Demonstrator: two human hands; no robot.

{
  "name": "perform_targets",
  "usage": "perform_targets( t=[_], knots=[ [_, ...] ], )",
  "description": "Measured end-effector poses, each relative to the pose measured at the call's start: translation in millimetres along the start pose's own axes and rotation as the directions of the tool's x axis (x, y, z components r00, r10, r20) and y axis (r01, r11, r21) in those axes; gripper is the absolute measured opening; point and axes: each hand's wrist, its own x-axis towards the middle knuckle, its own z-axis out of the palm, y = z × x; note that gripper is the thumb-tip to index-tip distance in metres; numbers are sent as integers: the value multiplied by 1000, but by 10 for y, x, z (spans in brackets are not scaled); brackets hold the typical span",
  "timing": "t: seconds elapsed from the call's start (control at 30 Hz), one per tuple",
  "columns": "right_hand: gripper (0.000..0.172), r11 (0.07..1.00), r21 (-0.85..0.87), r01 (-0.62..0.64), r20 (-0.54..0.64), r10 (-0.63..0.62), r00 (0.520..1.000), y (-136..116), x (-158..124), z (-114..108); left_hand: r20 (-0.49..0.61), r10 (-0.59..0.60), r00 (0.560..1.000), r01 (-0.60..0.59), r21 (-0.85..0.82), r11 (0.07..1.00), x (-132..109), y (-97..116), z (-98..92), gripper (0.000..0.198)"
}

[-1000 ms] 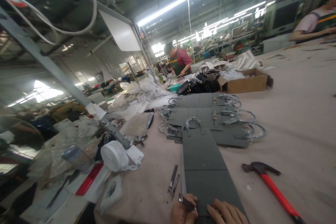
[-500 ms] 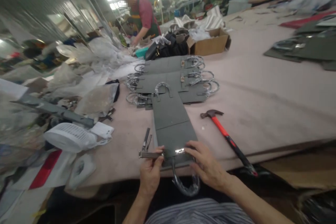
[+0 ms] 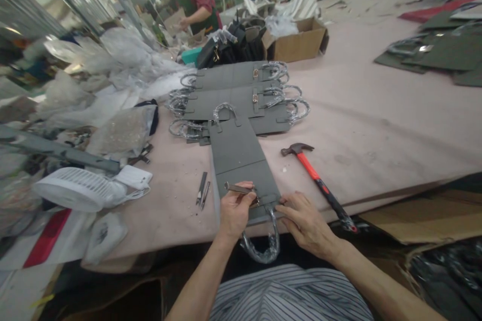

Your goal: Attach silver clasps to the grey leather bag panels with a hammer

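A long grey bag panel [image 3: 241, 150] lies lengthwise before me, with a plastic-wrapped handle [image 3: 263, 256] hanging past the table's front edge. My left hand [image 3: 236, 209] is closed on a short dark bar-shaped tool [image 3: 237, 188], whose exact kind I cannot make out. Its inner end is over the panel near the handle, partly hidden by my fingers. At the panel's near right corner, my right hand [image 3: 307, 220] grips the edge between thumb and fingers. A slim knife-like tool [image 3: 202, 188] and a thin metal tool [image 3: 206, 195] lie left of the panel.
A claw hammer [image 3: 316, 180] lies to the right. Several stacked grey bag panels [image 3: 222, 100] lie beyond, before a cardboard box [image 3: 297, 42]. A white fan [image 3: 75, 188] stands left, near plastic bags [image 3: 124, 55]. Another person [image 3: 198, 0] works at the back.
My left hand has brought the bar-shaped tool rightward and up over the panel's near end. My right hand has shifted from beside the metal clasp to the panel's right edge. The view has tilted down.
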Motion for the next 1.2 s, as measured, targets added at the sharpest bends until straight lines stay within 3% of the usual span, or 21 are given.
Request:
perform_targets(
  t=[0.1,0.5,0.93,1.2],
  knots=[
    [34,1000,23,2,-12,-1,1000,35,-4,35,23,-40,999,40,-8,999,0,-23,75,16],
    [36,981,196,3,-46,6,999,207,-13,124,128,-15,992,10,40,999,9,-43,130,12],
    [37,978,209,-10,-66,24,998,204,-17,147,144,16,989,-36,139,990,24,-24,191,10],
    [38,967,252,-26,-7,28,1000,215,-43,129,199,177,964,-230,287,930,-12,-63,238,9]
  ],
)
